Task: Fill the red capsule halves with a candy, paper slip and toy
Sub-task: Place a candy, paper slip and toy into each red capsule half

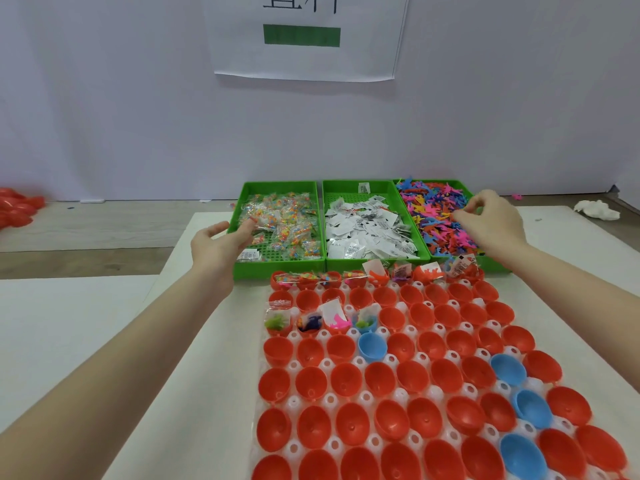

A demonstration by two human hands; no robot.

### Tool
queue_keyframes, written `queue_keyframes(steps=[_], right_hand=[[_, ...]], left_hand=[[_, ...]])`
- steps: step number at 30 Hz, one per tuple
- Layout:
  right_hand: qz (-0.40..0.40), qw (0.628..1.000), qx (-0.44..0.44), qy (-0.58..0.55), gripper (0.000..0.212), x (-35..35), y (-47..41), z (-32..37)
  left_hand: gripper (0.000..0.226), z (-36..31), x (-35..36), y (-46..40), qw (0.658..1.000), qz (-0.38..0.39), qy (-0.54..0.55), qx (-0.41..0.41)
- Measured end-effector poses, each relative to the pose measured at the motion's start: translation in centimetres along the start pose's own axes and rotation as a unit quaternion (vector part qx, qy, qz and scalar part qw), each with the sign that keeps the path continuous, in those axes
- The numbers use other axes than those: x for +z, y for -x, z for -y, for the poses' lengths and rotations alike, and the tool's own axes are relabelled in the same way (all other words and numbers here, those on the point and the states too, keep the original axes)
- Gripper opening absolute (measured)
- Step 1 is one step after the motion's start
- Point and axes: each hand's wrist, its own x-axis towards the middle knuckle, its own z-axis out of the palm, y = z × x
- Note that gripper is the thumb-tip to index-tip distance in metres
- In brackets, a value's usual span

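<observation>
Single head-worn wide-angle view, no second camera. It faced forward and down over the white bench, close above the clear plastic tray of red capsule halves, three green plastic bins farther off, pale wall behind.

Both forearms are bare, with no sleeves, gloves, rings or watch visible.

Pale wall, paper sign, wooden floor
</observation>
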Motion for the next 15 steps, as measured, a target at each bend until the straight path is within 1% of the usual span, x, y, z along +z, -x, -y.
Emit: queue_keyframes(steps=[2, 4, 7, 9, 13, 15], right_hand=[[0.068, 0.995, -0.064, 0.034, 0.018, 0.4, 0.4, 1.8], [0.142, 0.979, -0.094, 0.115, 0.026, 1.0, 0.9, 3.6], [0.229, 0.953, -0.087, 0.177, 0.053, 2.1, 1.7, 5.9], [0.26, 0.946, -0.06, 0.182, 0.06, 2.5, 1.9, 6.7], [0.284, 0.95, -0.017, 0.13, 0.042, 2.8, 1.5, 6.5], [0.261, 0.962, -0.008, 0.084, 0.031, 2.6, 1.6, 6.4]], left_hand=[[0.056, 0.0, -0.1, 0.3, 0.999, 0.004, 0.028, -0.014], [0.05, -0.1, 0.1, 1.1, 0.997, 0.021, 0.072, -0.037], [0.04, 0.3, 0.2, 2.1, 0.991, 0.05, 0.107, -0.057], [0.042, 0.2, 0.3, 2.9, 0.989, 0.069, 0.113, -0.063], [0.042, 0.1, 0.1, 3.8, 0.991, 0.094, 0.079, -0.048], [0.032, 0.2, 0.0, 3.9, 0.992, 0.102, 0.063, -0.036]])
